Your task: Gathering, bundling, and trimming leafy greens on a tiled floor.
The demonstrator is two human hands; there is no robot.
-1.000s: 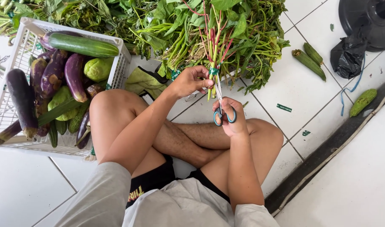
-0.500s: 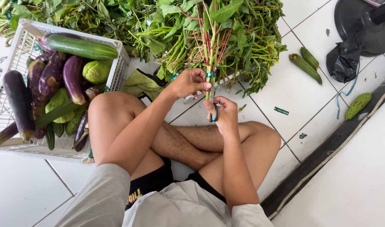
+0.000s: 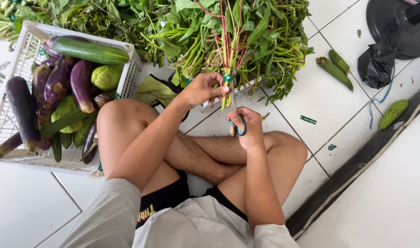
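I sit cross-legged on a white tiled floor. My left hand (image 3: 201, 89) grips a bundle of leafy greens with red and green stems (image 3: 228, 50), just beside a green band tied round the stems. My right hand (image 3: 245, 128) holds blue-handled scissors (image 3: 235, 120), whose blades point up at the stem ends under the band. A large heap of leafy greens (image 3: 141, 23) lies on the floor beyond both hands.
A white plastic basket (image 3: 17, 59) at my left holds purple eggplants, a cucumber and green chayotes. Green gourds (image 3: 334, 68) lie on the tiles at right, near a black plastic bag (image 3: 377, 64) and a black fan base (image 3: 398, 23). A cable runs along the floor edge.
My right hand with the scissors has dropped slightly from the stems and the blades now point up at the bundle's cut ends. My left hand keeps its hold on the bundle.
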